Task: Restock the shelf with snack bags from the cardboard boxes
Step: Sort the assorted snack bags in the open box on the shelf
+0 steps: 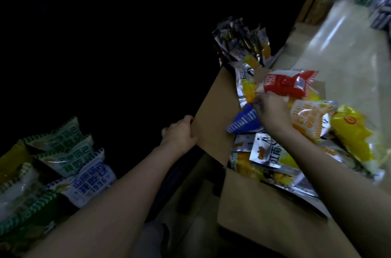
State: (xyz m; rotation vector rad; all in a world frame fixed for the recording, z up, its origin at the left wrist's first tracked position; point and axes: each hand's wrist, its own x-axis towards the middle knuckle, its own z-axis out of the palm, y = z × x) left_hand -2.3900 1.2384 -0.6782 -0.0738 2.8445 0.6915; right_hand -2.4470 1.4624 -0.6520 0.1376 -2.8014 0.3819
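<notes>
Shelf [105, 46] lost in darkness, far aisle [349, 14] blurred

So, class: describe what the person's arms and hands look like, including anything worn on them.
Both forearms are bare as far as the picture shows, with no sleeve in view. The left hand and right hand wear no gloves, and no watch, bracelet or ring is visible. The dim light hides finer detail.

Left hand [179, 134]: forearm extended forward, fingers curled over edge, thumb apart at left. Right hand [271, 108]: arm reaching forward from lower right, back of hand up, fingertips pinched together at front.
</notes>
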